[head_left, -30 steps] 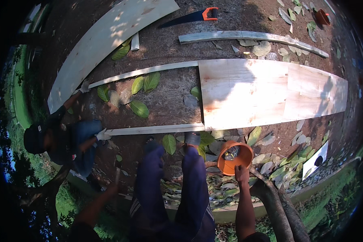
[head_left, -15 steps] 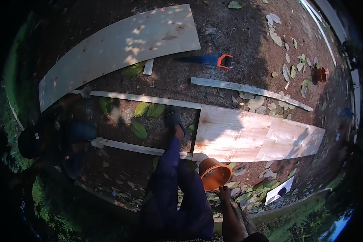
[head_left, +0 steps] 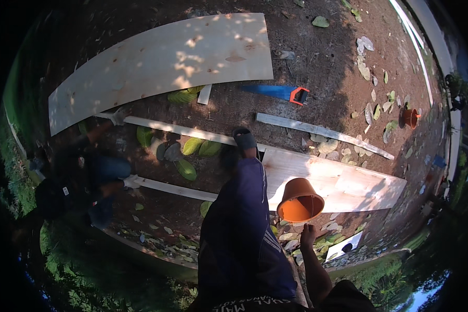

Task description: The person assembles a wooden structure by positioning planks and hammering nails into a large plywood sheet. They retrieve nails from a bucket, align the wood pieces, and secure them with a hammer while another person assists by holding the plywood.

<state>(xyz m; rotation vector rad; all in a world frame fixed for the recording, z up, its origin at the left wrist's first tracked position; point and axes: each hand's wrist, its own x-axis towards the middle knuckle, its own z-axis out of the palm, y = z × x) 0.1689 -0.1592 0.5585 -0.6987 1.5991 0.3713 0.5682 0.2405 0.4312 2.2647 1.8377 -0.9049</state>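
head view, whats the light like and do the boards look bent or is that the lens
Head view: dappled sun spots the big plywood sheet; the board by the orange pot glares bright, while the crouching person at left sits in deep shade. The fisheye curves straight edges toward the black rim. The right hand by the pot is dim but sharp.

The person wears dark navy blue trousers (head_left: 242, 234), loose in cut, with thin pale stripes running down the outer side of the right leg near the thigh. Along the waistband at the lower edge runs a strip of pale lettering. On the one foot that shows sits a dark slip-on sandal (head_left: 245, 139) with a broad grey strap across the top. The right forearm (head_left: 314, 270) is bare, with no sleeve, watch or band showing on it, and the right hand (head_left: 308, 235) wears no glove. The left hand is out of view.
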